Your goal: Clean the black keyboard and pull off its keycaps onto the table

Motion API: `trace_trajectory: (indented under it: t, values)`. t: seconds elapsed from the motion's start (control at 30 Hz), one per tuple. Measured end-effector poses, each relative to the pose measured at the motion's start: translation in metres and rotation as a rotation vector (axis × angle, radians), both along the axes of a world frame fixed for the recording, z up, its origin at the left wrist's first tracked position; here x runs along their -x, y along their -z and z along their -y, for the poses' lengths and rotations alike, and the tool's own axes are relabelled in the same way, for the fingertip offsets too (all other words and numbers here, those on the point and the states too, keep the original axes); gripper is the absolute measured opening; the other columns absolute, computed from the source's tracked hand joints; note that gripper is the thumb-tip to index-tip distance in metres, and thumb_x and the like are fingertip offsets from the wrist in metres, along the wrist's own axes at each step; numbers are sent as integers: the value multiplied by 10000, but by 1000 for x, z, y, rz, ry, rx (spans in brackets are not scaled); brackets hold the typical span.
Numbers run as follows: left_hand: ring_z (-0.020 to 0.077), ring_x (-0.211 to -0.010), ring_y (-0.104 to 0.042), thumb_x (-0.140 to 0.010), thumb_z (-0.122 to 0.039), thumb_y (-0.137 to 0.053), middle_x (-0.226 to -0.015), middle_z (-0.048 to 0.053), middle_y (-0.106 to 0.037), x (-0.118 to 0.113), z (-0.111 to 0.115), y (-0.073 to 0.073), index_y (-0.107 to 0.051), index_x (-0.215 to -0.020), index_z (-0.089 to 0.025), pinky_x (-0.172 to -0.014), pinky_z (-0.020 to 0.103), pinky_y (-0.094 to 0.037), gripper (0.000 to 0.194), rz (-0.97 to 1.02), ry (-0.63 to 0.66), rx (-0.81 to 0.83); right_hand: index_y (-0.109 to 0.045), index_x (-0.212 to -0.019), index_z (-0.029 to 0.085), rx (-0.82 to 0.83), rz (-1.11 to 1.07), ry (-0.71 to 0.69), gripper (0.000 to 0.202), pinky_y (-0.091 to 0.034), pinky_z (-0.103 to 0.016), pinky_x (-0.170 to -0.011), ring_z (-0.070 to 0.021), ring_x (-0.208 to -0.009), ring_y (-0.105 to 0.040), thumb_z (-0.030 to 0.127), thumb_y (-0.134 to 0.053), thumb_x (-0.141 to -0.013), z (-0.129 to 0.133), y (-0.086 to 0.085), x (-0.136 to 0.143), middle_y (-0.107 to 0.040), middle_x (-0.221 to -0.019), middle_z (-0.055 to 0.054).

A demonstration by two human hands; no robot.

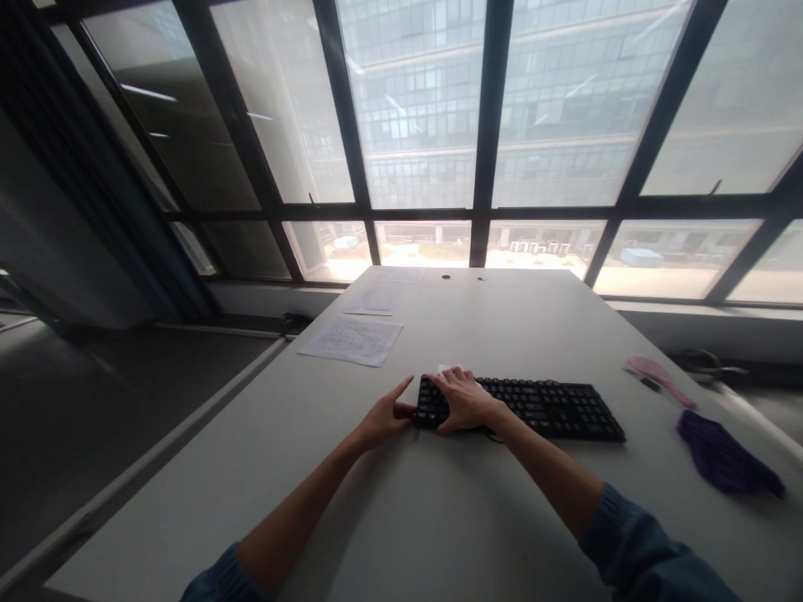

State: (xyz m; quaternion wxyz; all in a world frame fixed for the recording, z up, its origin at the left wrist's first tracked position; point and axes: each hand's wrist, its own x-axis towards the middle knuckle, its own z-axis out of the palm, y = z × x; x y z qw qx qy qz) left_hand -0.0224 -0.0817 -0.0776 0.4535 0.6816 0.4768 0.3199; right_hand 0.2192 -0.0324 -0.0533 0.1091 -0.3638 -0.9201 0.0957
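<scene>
Black plastic keyboard [565, 410], long axis left-right; left hand [380, 422] wide open at its left end, right hand [469, 403] spread over thin white wipe [443, 369].

Both hands [425, 410] touch the black keyboard's [533, 405] left end.

Head view: taken from the wearer's head, over the near part of a long white smooth-topped table [502, 322]. Faced forward and down along its length, toward tall dark-framed glass windows [420, 109] beyond the far edge. Black rectangular plastic keyboard [570, 410] seen from above, within arm's reach, just below mid-frame; windows set well farther off.
</scene>
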Motion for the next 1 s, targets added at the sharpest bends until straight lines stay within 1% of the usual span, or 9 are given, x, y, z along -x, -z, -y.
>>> trace_trajectory:
  t: [0.07, 0.13, 0.23, 0.3, 0.53, 0.67, 0.8, 0.9, 1.0]
  values:
    - [233, -990, -704, -789, -314, -697, -1194, 147, -700, 14, 0, -1, -94, -1572, -170, -927, 441, -532, 998, -32, 25, 12, -272, -1540, 203, -1, -8, 4, 1234, -222, -543, -1115, -404, -1333, -322, 625, -828, -522, 2, 4, -1, -415, -1456, -189]
    - [290, -1160, -626, -720, -369, -778, -1356, 183, -593, 23, -4, -3, -209, -1556, -181, -1016, 494, -473, 1029, -197, -15, -114, -257, -1546, 166, 6, -27, 11, 1225, -199, -542, -1138, -402, -1379, -277, 665, -798, -568, 5, 10, -2, -359, -1514, -204]
    - [366, -1430, -330, -567, -457, -879, -1556, 216, -332, 20, -19, 1, -263, -1542, -155, -1163, 531, -295, 1192, -388, 19, -292, -239, -1550, 112, -1, -91, 61, 1058, -175, -506, -1173, -362, -1444, -210, 683, -652, -761, 17, 17, 1, -270, -1581, -203]
    - [395, -1466, -234, -526, -518, -885, -1590, 242, -230, 10, -30, 8, -202, -1557, -125, -1183, 546, -238, 1298, -427, 92, -300, -241, -1548, 83, -12, -134, 90, 915, -182, -468, -1187, -328, -1465, -199, 640, -527, -881, 28, 20, 8, -243, -1598, -195]
    - [423, -1455, -241, -573, -614, -829, -1585, 259, -218, 1, -47, 30, -30, -1578, -137, -1176, 562, -214, 1370, -479, 162, -390, -298, -1533, 64, -35, -153, 156, 727, -142, -433, -1216, -282, -1478, -228, 556, -293, -998, 55, 26, 28, -289, -1591, -162]
    - [412, -1412, -329, -548, -538, -871, -1539, 210, -344, 3, -42, 30, 16, -1580, -228, -1149, 572, -252, 1396, -460, 145, -434, -319, -1534, 111, -58, -89, 388, 776, -84, -523, -1205, -320, -1505, -127, 635, -315, -963, 54, 36, -14, -244, -1605, -161]
    - [396, -1422, -315, -558, -506, -872, -1558, 177, -327, 0, -38, 24, 20, -1579, -258, -1160, 551, -244, 1378, -466, 151, -424, -344, -1522, 112, -64, -87, 622, 799, -139, -536, -1187, -355, -1501, -124, 665, -307, -948, 53, 42, -48, -253, -1598, -187]
    - [384, -1413, -339, -557, -511, -868, -1551, 175, -347, -2, -36, 21, 55, -1575, -247, -1163, 541, -246, 1400, -488, 149, -412, -320, -1515, 29, -35, -109, 629, 826, -160, -514, -1189, -352, -1491, -175, 640, -292, -961, 54, 41, -31, -271, -1575, -240]
    - [389, -1416, -339, -580, -527, -848, -1567, 199, -310, -2, -37, 26, 88, -1571, -218, -1165, 556, -230, 1397, -510, 148, -436, -332, -1521, 71, -3, -144, 472, 790, -167, -503, -1194, -328, -1494, -183, 629, -312, -962, 57, 38, 14, -283, -1581, -202]
